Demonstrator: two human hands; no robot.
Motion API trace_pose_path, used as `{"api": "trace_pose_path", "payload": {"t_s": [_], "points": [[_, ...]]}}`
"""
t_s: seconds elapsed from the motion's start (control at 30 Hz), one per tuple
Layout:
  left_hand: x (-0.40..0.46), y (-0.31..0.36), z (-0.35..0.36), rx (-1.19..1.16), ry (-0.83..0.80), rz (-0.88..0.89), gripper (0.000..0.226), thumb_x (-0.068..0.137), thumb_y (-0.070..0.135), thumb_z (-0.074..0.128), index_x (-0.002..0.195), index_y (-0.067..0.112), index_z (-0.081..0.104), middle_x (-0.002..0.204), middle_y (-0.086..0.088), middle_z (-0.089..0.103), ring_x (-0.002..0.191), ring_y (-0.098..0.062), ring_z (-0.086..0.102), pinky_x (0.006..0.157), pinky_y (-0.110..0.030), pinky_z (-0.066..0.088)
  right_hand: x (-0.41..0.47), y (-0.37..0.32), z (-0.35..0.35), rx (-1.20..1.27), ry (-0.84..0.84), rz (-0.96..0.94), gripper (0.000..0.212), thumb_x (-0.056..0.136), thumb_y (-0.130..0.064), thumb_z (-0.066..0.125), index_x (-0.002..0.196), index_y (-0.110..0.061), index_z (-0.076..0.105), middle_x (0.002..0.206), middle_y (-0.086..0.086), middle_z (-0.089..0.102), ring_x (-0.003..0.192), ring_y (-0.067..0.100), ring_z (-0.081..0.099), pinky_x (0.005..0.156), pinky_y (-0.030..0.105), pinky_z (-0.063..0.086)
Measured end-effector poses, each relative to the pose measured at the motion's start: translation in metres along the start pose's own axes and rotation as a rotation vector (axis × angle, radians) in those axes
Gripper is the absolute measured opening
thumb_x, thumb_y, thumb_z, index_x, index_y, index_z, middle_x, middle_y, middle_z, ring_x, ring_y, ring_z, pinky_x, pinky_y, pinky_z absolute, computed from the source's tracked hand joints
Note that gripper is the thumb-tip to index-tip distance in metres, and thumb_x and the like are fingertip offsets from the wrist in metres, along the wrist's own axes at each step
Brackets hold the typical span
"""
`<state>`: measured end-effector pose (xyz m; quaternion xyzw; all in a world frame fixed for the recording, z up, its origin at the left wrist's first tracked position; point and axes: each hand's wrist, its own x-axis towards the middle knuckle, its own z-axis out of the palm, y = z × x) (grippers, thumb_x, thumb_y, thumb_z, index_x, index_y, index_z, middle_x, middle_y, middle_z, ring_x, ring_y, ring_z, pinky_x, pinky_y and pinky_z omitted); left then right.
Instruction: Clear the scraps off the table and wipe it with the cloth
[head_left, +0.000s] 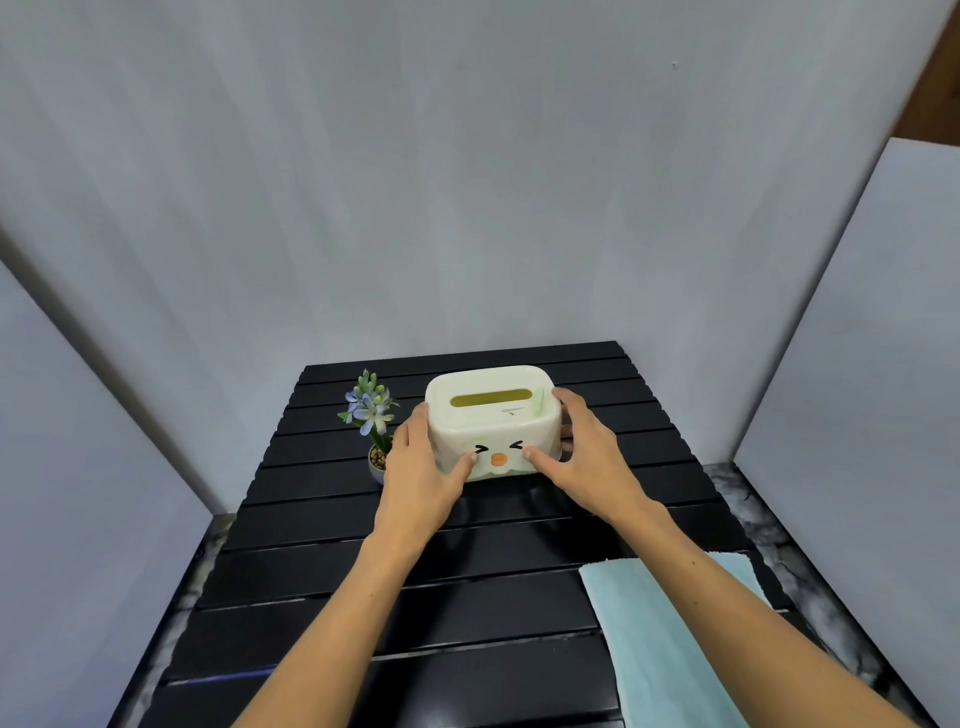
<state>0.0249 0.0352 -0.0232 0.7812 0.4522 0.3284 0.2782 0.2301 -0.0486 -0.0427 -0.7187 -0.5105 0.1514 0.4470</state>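
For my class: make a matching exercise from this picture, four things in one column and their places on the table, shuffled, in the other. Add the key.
1. cream plastic tissue box with a cartoon face
2. small potted plant with blue flowers
3. folded light blue cloth
4. black slatted table

A. near right corner
B. under everything
C. between both hands
D. left of the box

Pairs: 1-C, 2-D, 3-A, 4-B

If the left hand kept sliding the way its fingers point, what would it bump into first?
Nothing new: the left hand is already pressed against the cream tissue box, fingers pointing toward the back wall. Past the box, only bare black table and the wall appear to lie ahead. The little flower pot sits just to the side.
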Motion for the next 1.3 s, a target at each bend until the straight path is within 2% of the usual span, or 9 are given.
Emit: {"api": "trace_pose_path", "payload": {"t_s": [0.37, 0.57, 0.77, 0.9, 0.97, 1.07, 1.13, 1.2, 1.3], "points": [[0.009, -0.003, 0.002, 0.008, 0.002, -0.002, 0.080, 0.081, 0.032, 0.076, 0.148, 0.023, 0.033, 0.140, -0.004, 0.049, 0.128, -0.020, 0.047, 0.103, -0.042, 0.046, 0.003, -0.002, 0.004, -0.008, 0.015, 0.017, 0.080, 0.077, -0.040, 0.079, 0.142, -0.037, 0.032, 0.130, -0.007, 0.054, 0.114, 0.014, 0.058, 0.093, 0.042, 0.056], [0.013, -0.002, 0.003, 0.034, -0.019, 0.003, 0.084, 0.083, 0.030, 0.073, 0.151, 0.020, 0.026, 0.140, -0.009, 0.049, 0.129, -0.023, 0.045, 0.104, -0.040, 0.043, 0.000, -0.003, 0.008, -0.032, 0.040, 0.011, 0.079, 0.080, -0.040, 0.077, 0.144, -0.036, 0.031, 0.135, -0.005, 0.051, 0.119, 0.016, 0.055, 0.095, 0.044, 0.054], [0.016, -0.002, 0.003, 0.038, -0.021, 0.023, 0.080, 0.082, 0.025, 0.072, 0.149, 0.018, 0.029, 0.135, -0.008, 0.052, 0.126, -0.021, 0.046, 0.100, -0.033, 0.040, -0.001, -0.005, 0.009, -0.041, 0.040, 0.023, 0.079, 0.080, -0.042, 0.077, 0.144, -0.038, 0.029, 0.136, -0.004, 0.050, 0.118, 0.017, 0.056, 0.094, 0.045, 0.055], [0.015, -0.001, 0.003, 0.035, -0.027, 0.018, 0.081, 0.083, 0.025, 0.071, 0.150, 0.018, 0.027, 0.137, -0.009, 0.050, 0.127, -0.021, 0.045, 0.102, -0.034, 0.040, -0.001, -0.006, 0.010, -0.045, 0.032, 0.035, 0.081, 0.080, -0.042, 0.077, 0.145, -0.037, 0.028, 0.138, -0.004, 0.049, 0.120, 0.017, 0.055, 0.095, 0.046, 0.055], [0.015, 0.000, 0.002, 0.038, -0.031, 0.011, 0.083, 0.084, 0.024, 0.071, 0.152, 0.015, 0.024, 0.142, -0.011, 0.047, 0.131, -0.022, 0.042, 0.104, -0.031, 0.036, -0.001, -0.006, 0.010, -0.041, 0.027, 0.038, 0.082, 0.080, -0.044, 0.076, 0.145, -0.037, 0.027, 0.140, -0.003, 0.048, 0.121, 0.018, 0.055, 0.095, 0.047, 0.054], [0.009, 0.002, 0.001, 0.062, -0.033, -0.008, 0.089, 0.088, 0.024, 0.068, 0.156, 0.008, 0.014, 0.157, -0.013, 0.031, 0.145, -0.023, 0.027, 0.113, -0.029, 0.024, -0.004, -0.009, 0.008, -0.028, 0.013, 0.044, 0.084, 0.079, -0.050, 0.074, 0.146, -0.041, 0.025, 0.138, -0.006, 0.049, 0.120, 0.016, 0.055, 0.096, 0.046, 0.053], [0.003, 0.002, -0.001, 0.058, -0.016, 0.021, 0.086, 0.090, 0.027, 0.067, 0.156, 0.008, 0.014, 0.160, -0.011, 0.026, 0.148, -0.021, 0.023, 0.115, -0.027, 0.021, -0.009, -0.012, 0.006, -0.032, 0.022, 0.059, 0.087, 0.079, -0.054, 0.073, 0.148, -0.040, 0.023, 0.139, -0.007, 0.049, 0.121, 0.013, 0.054, 0.098, 0.043, 0.052], [-0.005, 0.002, -0.004, 0.031, -0.010, 0.026, 0.084, 0.091, 0.029, 0.065, 0.156, 0.011, 0.016, 0.160, -0.008, 0.027, 0.147, -0.019, 0.025, 0.116, -0.029, 0.025, -0.015, -0.013, 0.002, -0.035, 0.034, 0.083, 0.091, 0.080, -0.051, 0.074, 0.152, -0.035, 0.021, 0.143, -0.005, 0.047, 0.122, 0.012, 0.052, 0.101, 0.041, 0.050], [-0.028, -0.001, -0.005, -0.051, -0.025, -0.005, 0.087, 0.089, 0.027, 0.067, 0.157, 0.018, 0.015, 0.158, -0.004, 0.030, 0.142, -0.020, 0.035, 0.115, -0.040, 0.036, -0.033, -0.012, -0.002, -0.018, 0.058, 0.109, 0.083, 0.085, -0.038, 0.074, 0.152, -0.028, 0.027, 0.145, -0.003, 0.046, 0.118, 0.010, 0.053, 0.101, 0.037, 0.050]]}}
